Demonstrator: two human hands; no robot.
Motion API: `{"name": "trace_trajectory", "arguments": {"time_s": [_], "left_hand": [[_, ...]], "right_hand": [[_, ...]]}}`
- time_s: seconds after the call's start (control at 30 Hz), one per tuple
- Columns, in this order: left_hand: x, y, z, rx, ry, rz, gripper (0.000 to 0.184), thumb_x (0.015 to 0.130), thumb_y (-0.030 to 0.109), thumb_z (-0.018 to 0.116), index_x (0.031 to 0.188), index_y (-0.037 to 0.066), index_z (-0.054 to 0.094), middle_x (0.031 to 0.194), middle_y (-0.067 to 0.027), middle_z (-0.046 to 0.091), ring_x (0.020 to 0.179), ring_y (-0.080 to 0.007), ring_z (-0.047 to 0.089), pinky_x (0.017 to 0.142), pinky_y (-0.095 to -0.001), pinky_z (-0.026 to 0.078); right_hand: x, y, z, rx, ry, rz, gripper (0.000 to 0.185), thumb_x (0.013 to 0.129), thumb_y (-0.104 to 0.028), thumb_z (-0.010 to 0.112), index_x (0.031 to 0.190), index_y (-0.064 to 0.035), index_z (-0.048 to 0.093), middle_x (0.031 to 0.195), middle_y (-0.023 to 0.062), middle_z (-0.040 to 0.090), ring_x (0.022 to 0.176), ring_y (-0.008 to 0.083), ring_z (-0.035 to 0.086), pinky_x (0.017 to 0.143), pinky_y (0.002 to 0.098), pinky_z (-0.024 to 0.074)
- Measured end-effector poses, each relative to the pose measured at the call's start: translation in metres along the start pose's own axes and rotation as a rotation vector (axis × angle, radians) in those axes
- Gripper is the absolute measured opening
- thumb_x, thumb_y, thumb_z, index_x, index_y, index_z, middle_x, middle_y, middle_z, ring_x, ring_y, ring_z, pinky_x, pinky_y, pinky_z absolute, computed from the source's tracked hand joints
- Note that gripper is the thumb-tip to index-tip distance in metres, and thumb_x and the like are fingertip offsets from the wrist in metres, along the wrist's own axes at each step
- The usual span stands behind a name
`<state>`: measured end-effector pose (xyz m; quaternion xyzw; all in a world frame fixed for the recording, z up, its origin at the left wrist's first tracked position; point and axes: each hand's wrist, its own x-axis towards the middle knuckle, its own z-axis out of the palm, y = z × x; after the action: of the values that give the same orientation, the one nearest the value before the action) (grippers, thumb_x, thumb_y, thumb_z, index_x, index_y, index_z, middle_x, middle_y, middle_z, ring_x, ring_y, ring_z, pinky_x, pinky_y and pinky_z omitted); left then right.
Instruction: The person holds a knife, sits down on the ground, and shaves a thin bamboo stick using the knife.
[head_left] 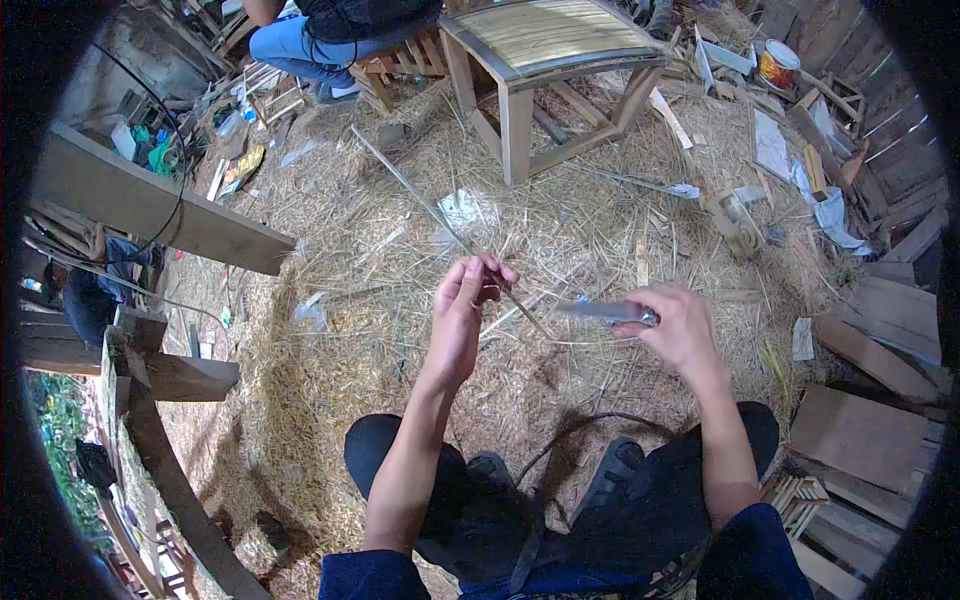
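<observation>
My left hand (459, 325) is closed around a long, thin strip (408, 187) that looks like bamboo. The strip slants from the upper left, through the fingers, down to a thin end near the middle of the view. On the right, my right hand (682, 328) grips a knife (592, 311), its blade blurred and pointing left toward the strip. A small gap shows between the blade and the strip, though I cannot tell their depth apart. Both hands are above my knees.
A wooden frame with a slatted top (560, 45) stands ahead. Another person (330, 45) sits at the upper left. Wooden beams (190, 215) jut in from the left. Shavings (330, 370) cover the floor; boards (860, 430) and a bucket (778, 65) lie to the right.
</observation>
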<state>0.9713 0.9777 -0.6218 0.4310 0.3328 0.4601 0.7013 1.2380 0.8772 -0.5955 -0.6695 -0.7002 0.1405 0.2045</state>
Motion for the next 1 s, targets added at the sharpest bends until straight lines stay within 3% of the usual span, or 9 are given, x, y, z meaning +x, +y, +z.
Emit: {"name": "trace_trajectory", "arguments": {"time_s": [0.1,0.3,0.4,0.5,0.53,0.67,0.77,0.93,1.0], "left_hand": [[-0.002,-0.002,-0.001,0.024,0.018,0.001,0.028,0.106,0.029,0.045,0.105,0.005,0.060,0.094,-0.0060,0.067,0.090,-0.0129,0.061,0.084,-0.0291,0.044],[-0.005,-0.010,0.003,0.068,0.020,-0.009,0.023,0.102,0.024,0.055,0.105,0.003,0.064,0.083,-0.0049,0.067,0.080,-0.0120,0.062,0.075,-0.0275,0.047],[-0.008,-0.016,0.014,0.056,0.042,-0.050,0.019,0.098,0.020,0.061,0.105,0.002,0.066,0.081,-0.0049,0.066,0.076,-0.0116,0.061,0.071,-0.0264,0.046],[-0.009,-0.021,0.022,0.036,0.031,-0.058,0.017,0.097,0.019,0.064,0.102,0.002,0.067,0.081,-0.0051,0.069,0.076,-0.0092,0.063,0.068,-0.0243,0.048],[-0.010,-0.026,0.023,0.059,0.028,-0.051,0.018,0.097,0.019,0.064,0.102,0.002,0.067,0.080,-0.0049,0.069,0.074,-0.0090,0.063,0.067,-0.0243,0.048],[-0.018,-0.031,0.033,0.045,-0.022,-0.119,0.024,0.098,0.024,0.062,0.107,0.002,0.066,0.078,-0.0040,0.065,0.073,-0.0098,0.059,0.067,-0.0248,0.045],[-0.023,-0.036,0.038,0.040,-0.084,-0.160,0.021,0.097,0.021,0.064,0.104,0.002,0.068,0.078,-0.0035,0.067,0.070,-0.0078,0.059,0.066,-0.0236,0.045],[-0.032,-0.046,0.046,0.044,-0.164,-0.241,0.020,0.096,0.021,0.066,0.104,0.003,0.069,0.076,-0.0013,0.066,0.068,-0.0065,0.058,0.062,-0.0238,0.045],[-0.035,-0.046,0.051,0.032,-0.167,-0.245,0.020,0.096,0.020,0.066,0.103,0.003,0.069,0.075,-0.0015,0.066,0.067,-0.0065,0.058,0.061,-0.0238,0.045]], "right_hand": [[-0.001,0.005,-0.015,-0.052,0.049,0.037,0.039,0.064,-0.023,0.086,0.096,-0.0074,0.069,0.085,0.0090,0.069,0.083,0.0269,0.066,0.074,0.0401,0.0507],[0.002,0.001,-0.019,0.043,0.122,0.238,0.032,0.076,-0.022,0.080,0.102,-0.0070,0.068,0.090,0.0111,0.069,0.082,0.0306,0.066,0.072,0.0413,0.0505],[0.002,0.000,-0.006,0.193,0.177,0.183,0.024,0.081,-0.019,0.077,0.100,-0.0068,0.069,0.086,0.0103,0.069,0.075,0.0248,0.066,0.066,0.0363,0.0492],[0.006,-0.009,0.006,0.375,0.126,0.338,0.020,0.084,-0.020,0.075,0.098,-0.0072,0.069,0.077,0.0057,0.066,0.064,0.0148,0.060,0.058,0.0291,0.0444],[0.007,-0.004,0.017,0.465,0.139,0.322,0.019,0.087,-0.021,0.074,0.098,-0.0069,0.069,0.068,-0.0033,0.059,0.056,0.0053,0.047,0.052,0.0241,0.0360],[0.008,-0.016,0.029,0.999,0.077,0.365,0.020,0.090,-0.023,0.073,0.100,-0.0065,0.069,0.072,-0.0121,0.050,0.060,-0.0003,0.037,0.052,0.0221,0.0273],[0.009,-0.030,0.019,1.165,0.028,0.416,0.020,0.090,-0.023,0.072,0.100,-0.0060,0.069,0.074,-0.0111,0.052,0.062,-0.0002,0.039,0.054,0.0212,0.0273],[0.006,-0.028,0.024,1.165,0.009,0.399,0.023,0.089,-0.020,0.072,0.104,-0.0028,0.069,0.083,-0.0053,0.064,0.069,0.0000,0.049,0.060,0.0193,0.0368],[0.007,-0.027,0.034,1.133,0.076,0.349,0.028,0.089,-0.023,0.073,0.106,-0.0025,0.067,0.075,-0.0070,0.058,0.059,-0.0003,0.044,0.051,0.0196,0.0315]]}}
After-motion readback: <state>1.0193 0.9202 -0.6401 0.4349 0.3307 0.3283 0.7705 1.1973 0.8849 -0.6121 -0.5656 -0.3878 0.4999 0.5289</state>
